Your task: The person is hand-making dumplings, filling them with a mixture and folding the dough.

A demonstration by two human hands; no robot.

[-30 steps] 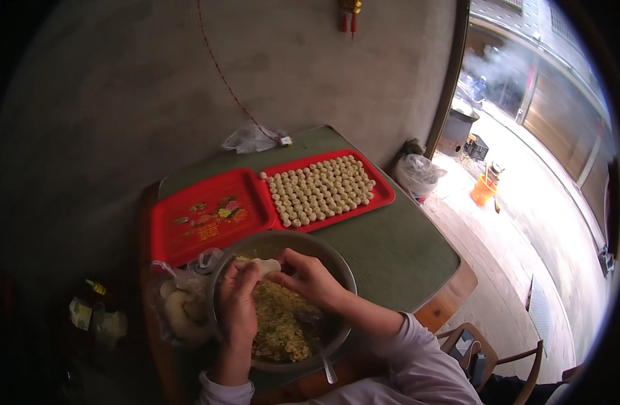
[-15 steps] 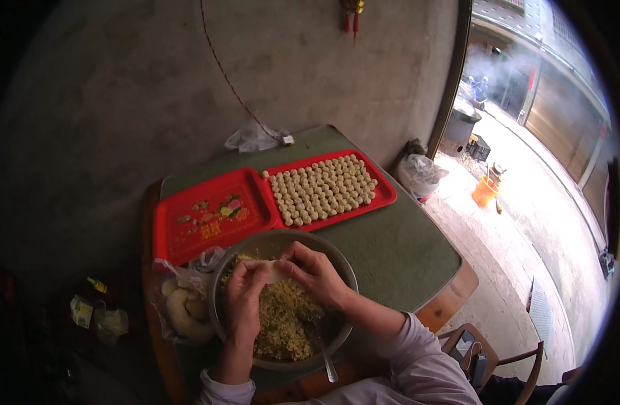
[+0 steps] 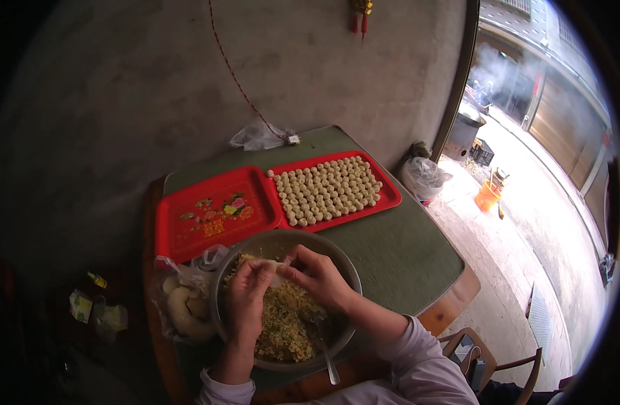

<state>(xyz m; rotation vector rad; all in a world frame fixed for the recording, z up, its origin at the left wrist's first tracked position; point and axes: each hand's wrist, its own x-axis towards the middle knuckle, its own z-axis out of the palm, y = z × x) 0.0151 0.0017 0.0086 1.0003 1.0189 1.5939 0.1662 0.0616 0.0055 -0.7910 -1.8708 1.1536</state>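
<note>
Both hands meet over the metal bowl (image 3: 283, 297). Left hand (image 3: 248, 297) is curled, fingers closed round a small pale piece of dough (image 3: 277, 272), which the right hand (image 3: 318, 275) pinches from the other side with thumb and fingertips; neither hand is open. The dough sits between the two hands, just above the chopped yellow-green filling (image 3: 283, 324) that covers the bowl's floor.

Compared with a second ago, the hands have drawn closer together and the fingertips have closed over the pale piece, which showed more plainly then at the left fingertips. That reads as the wrapping being pinched shut round a bit of filling, so this piece seems nearly formed. Nothing else has shifted: bowl and trays lie as they did.

A spoon handle (image 3: 329, 368) sticks out of the bowl toward the person. Beyond the bowl on the green bench (image 3: 404, 250) lie two red trays side by side: the left tray (image 3: 212, 216) bears only its flower print, while the right tray (image 3: 384, 202) carries tight rows of small pale balls (image 3: 330, 192). A plastic bag with lumps of dough (image 3: 182, 304) rests just left of the bowl.
</note>
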